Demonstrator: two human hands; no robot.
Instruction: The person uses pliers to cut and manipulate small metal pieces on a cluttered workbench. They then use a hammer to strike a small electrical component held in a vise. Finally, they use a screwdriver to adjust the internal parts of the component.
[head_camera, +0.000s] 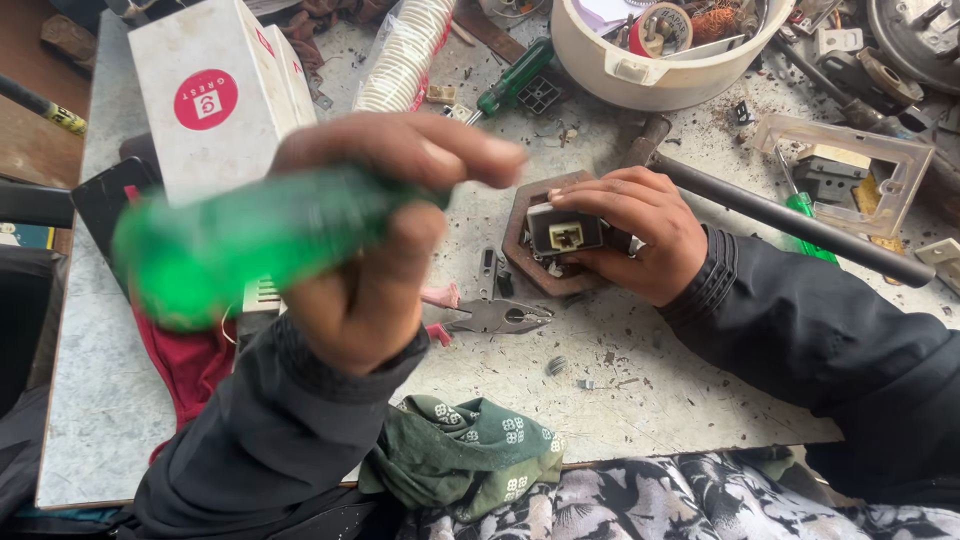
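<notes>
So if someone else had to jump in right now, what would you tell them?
Left hand: raised above the table, fist closed on a green-handled screwdriver, blurred.
Right hand: pressing a small white-faced electrical part onto a rusty hexagonal plate on the worktable.
Nearby: pliers lie just in front of the plate; a second green screwdriver lies by the white tub.
Done: part is steadied. Left: the screwdriver has not yet touched it.
</notes>
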